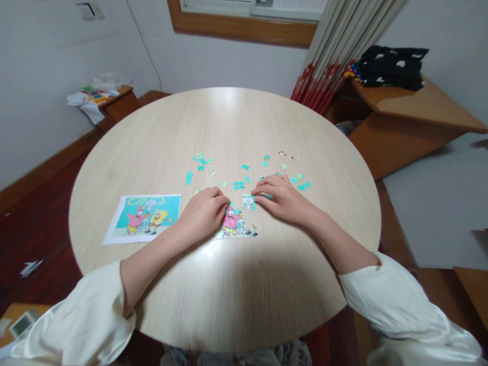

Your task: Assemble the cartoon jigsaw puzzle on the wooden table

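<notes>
A partly joined cartoon jigsaw (237, 224) lies on the round wooden table (224, 132) in front of me. My left hand (204, 211) rests on its left edge with fingers curled and pressed down on the pieces. On the puzzle's upper right, my right hand (281, 197) lies with its fingers stretched flat, fingertips touching a white-faced piece (248, 202). Several loose turquoise pieces (239, 185) are scattered just beyond both hands.
A printed reference picture (147, 217) of the cartoon lies on the table at my left. A wooden bench (412, 109) with dark folded cloth (392, 66) stands at the right, a curtain (339, 51) behind the table, a small cluttered stand (110, 99) at far left.
</notes>
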A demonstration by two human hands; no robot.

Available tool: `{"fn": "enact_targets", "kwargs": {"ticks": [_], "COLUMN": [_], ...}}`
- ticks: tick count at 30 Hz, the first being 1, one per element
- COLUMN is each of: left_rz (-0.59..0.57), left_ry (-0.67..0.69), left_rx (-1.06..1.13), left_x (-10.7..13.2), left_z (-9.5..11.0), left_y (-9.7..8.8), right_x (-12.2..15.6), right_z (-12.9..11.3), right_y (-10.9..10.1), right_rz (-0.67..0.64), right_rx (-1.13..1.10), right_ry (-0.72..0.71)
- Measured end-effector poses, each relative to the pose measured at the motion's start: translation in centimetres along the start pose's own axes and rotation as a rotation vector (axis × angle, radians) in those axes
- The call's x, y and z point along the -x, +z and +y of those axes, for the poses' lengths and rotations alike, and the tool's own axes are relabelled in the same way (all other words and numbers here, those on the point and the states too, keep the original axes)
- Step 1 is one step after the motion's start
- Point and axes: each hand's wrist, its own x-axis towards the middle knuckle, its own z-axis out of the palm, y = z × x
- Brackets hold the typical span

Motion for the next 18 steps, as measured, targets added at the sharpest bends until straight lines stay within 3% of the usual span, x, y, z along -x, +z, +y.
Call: {"fn": "enact_targets", "kwargs": {"ticks": [5,13,18], "left_rz": [0.036,0.048,0.052], "left_ry": [0.024,0.074,0.101], "left_rx": [0.021,0.038,0.024], "left_x": [0.1,0.2,0.2], "left_z": [-0.2,-0.4,-0.5], "left_y": [0.1,0.3,0.5], "right_x": [0.0,0.3,0.5], "right_z": [0.9,3.8,5.1], "right_y": [0.1,-0.8,-0.7], "right_rz": [0.104,0.285,0.368], "right_rx": [0.017,0.123,0.102], "right_ry": [0.069,0.336,0.349]}}
